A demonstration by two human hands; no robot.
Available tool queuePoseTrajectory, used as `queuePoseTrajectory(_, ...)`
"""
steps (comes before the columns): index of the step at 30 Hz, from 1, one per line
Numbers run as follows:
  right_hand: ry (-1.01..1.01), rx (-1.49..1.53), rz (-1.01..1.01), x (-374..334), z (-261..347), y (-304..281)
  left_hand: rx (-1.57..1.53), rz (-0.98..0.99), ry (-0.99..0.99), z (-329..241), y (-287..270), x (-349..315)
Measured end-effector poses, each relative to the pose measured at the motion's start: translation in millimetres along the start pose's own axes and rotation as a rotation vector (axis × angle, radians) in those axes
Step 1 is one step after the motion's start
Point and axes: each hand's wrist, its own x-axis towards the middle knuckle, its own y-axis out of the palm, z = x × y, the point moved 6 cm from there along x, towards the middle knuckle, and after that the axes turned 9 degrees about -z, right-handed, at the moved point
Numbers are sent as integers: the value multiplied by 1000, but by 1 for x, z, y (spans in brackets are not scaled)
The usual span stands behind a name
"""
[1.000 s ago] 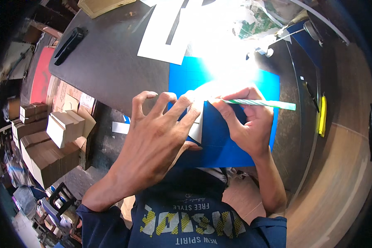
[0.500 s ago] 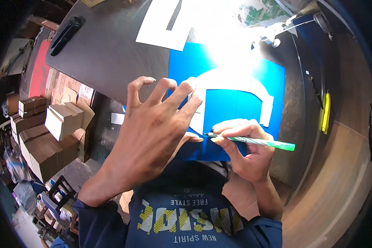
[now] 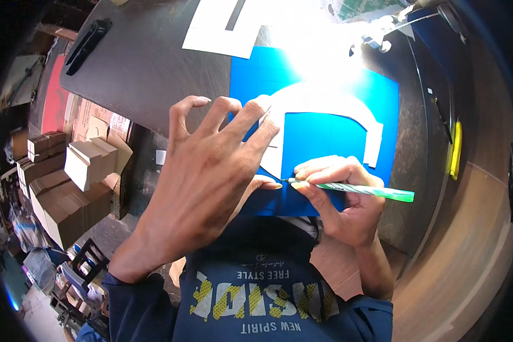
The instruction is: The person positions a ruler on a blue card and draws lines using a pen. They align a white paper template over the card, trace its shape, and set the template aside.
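A curved white paper template (image 3: 373, 141) lies on a blue sheet (image 3: 324, 137) in front of me. My left hand (image 3: 211, 157) rests over the template's left arm, index finger and thumb bearing down, the other fingers bent and spread apart. In my right hand (image 3: 350, 211) is a green-and-white pen (image 3: 382, 192), pinched near its point. The pen tip touches down at the pointed lower end of the template's left arm, close to my left thumb. Part of the template is hidden under my left fingers, and glare washes out the blue sheet's far edge.
A white cut-out sheet (image 3: 219, 34) lies beyond the blue one. A black stapler-like tool (image 3: 89, 47) sits at the table's far left. A bright lamp (image 3: 376, 39) stands at the back. To the right is a yellow tool (image 3: 455, 149); cardboard stacks (image 3: 77, 208) stand at left.
The view has shifted slightly, and the blue sheet with both hands appears a little higher. The pen remains at the template's lower tip; both hands keep nearly the same pose.
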Motion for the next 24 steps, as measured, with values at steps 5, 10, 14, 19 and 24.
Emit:
queuePoseTrajectory(5,-29,14,4,-1,-2,0,-13,8,-6,0,-1,0)
queuePoseTrajectory(10,-70,75,-331,-8,15,-49,-46,-53,3,26,0,-1)
queuePoseTrajectory(14,-36,59,-399,-16,14,-96,121,-200,-70,89,-11,-20)
queuePoseTrajectory(19,168,148,-457,-33,-24,-90,184,-275,-198,154,-17,-39)
queuePoseTrajectory(24,157,133,-447,-35,-23,-86,69,-364,-285,171,-9,-38)
